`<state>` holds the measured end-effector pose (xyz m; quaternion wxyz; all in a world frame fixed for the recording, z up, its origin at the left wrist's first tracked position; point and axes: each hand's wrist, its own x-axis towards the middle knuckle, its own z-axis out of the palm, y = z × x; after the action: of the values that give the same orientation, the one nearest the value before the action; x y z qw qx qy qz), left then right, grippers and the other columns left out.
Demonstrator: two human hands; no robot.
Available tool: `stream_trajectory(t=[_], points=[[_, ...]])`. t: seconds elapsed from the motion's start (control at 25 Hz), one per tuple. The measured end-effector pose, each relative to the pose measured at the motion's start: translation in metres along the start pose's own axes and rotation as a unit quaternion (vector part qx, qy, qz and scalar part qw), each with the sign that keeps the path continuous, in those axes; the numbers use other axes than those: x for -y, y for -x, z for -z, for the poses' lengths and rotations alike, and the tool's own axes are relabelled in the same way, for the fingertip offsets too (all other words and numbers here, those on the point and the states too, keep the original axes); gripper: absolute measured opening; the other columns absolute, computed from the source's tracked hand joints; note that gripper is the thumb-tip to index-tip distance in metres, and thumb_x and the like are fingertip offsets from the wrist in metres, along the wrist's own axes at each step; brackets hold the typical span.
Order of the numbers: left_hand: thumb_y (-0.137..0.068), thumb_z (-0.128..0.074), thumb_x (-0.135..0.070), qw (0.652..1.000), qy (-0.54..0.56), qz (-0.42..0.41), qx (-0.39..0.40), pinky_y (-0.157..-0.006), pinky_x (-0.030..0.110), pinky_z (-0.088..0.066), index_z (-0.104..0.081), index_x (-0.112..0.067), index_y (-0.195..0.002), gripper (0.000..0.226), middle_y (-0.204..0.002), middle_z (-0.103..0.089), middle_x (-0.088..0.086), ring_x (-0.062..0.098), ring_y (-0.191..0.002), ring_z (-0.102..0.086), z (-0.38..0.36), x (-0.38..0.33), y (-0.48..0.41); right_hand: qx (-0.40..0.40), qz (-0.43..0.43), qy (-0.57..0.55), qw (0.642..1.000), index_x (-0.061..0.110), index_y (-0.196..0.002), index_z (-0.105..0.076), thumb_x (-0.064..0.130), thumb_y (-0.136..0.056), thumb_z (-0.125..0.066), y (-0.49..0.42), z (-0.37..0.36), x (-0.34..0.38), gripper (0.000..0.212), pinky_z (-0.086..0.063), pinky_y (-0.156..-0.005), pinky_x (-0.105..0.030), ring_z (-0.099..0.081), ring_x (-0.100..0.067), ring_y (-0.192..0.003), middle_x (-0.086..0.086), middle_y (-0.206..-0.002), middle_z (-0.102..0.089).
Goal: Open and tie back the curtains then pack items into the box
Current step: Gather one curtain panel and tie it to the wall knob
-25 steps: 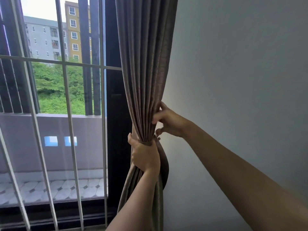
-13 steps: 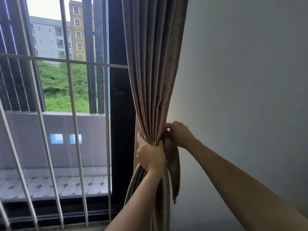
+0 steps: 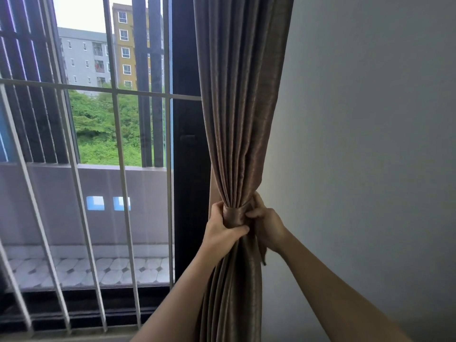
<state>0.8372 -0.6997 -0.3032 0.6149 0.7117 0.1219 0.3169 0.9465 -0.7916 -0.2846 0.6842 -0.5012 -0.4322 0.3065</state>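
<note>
A brown-grey curtain [image 3: 237, 119] hangs gathered into a tight bunch beside the wall. A tieback band [image 3: 235, 215] of the same fabric wraps around the bunch at its narrowest point. My left hand [image 3: 222, 230] grips the gathered curtain from the left, thumb across the lower edge of the band. My right hand [image 3: 267, 228] holds the band from the right and behind the bunch, fingers curled on it. A loose end of the band [image 3: 263, 255] hangs below my right wrist. No box is in view.
A plain grey wall [image 3: 370, 144] fills the right side. Left of the curtain stand a dark window frame [image 3: 188, 169] and white window bars [image 3: 118, 169], with a balcony, trees and buildings outside.
The tieback band, hanging loose behind the curtain before, now wraps across the front of the bunch. My right hand came down from higher on the curtain to the band. The left hand kept its grip.
</note>
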Motion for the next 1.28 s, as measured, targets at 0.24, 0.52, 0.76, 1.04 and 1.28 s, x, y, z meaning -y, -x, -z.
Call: stream_trajectory(t=[0.24,0.52,0.76,1.04,1.28], points=[[-0.067,-0.070,-0.004,0.994,-0.021,-0.012,0.103,-0.089,0.034,-0.054,-0.038,-0.019,-0.125,0.068,-0.116,-0.058,0.004,0.016,-0.105,-0.061,0.013,-0.008,-0.004,0.016,-0.032,0.245,0.969,0.027,-0.138,-0.029,0.024,-0.064,-0.079,-0.007,-0.004,0.015,0.089,-0.050,-0.083,-0.017,-0.055,-0.008,-0.114,0.000,-0.131,-0.047],[-0.084,-0.048,-0.003,0.974,0.171,0.099,0.109,-0.085,0.036,-0.049,-0.050,-0.010,-0.121,0.037,-0.123,-0.056,0.021,0.032,-0.106,-0.057,0.020,-0.008,-0.019,-0.064,0.032,0.190,0.979,0.016,-0.127,-0.042,0.000,-0.061,-0.083,-0.005,-0.005,0.011,0.079,-0.054,-0.083,-0.023,-0.066,-0.011,-0.101,-0.002,-0.113,-0.065],[-0.096,-0.048,-0.016,0.979,0.090,0.084,0.159,-0.091,0.034,-0.052,-0.029,-0.039,-0.141,0.054,-0.133,-0.054,-0.003,0.016,-0.118,-0.056,0.024,-0.010,-0.037,-0.080,0.045,0.177,0.980,0.004,-0.119,-0.056,0.006,-0.057,-0.081,-0.014,-0.003,0.008,0.067,-0.055,-0.087,-0.029,-0.068,-0.019,-0.099,-0.010,-0.108,-0.069],[-0.087,-0.062,-0.018,0.937,-0.323,-0.130,-0.020,-0.074,0.017,-0.039,-0.064,-0.012,-0.089,0.007,-0.093,-0.052,-0.007,0.012,-0.091,-0.048,0.034,-0.011,-0.040,-0.097,0.047,0.177,0.978,0.004,-0.122,-0.052,0.010,-0.057,-0.082,-0.021,-0.001,0.000,0.072,-0.054,-0.087,-0.030,-0.067,-0.019,-0.101,-0.011,-0.111,-0.066],[-0.083,-0.061,-0.028,0.909,-0.394,-0.137,0.000,-0.057,0.026,-0.046,-0.052,-0.020,-0.081,0.012,-0.069,-0.061,-0.001,0.016,-0.062,-0.059,0.045,-0.021,-0.027,-0.079,0.029,0.172,0.982,0.001,-0.119,-0.055,0.008,-0.059,-0.081,-0.019,0.004,0.001,0.066,-0.054,-0.084,-0.028,-0.067,-0.022,-0.100,-0.012,-0.109,-0.068]])
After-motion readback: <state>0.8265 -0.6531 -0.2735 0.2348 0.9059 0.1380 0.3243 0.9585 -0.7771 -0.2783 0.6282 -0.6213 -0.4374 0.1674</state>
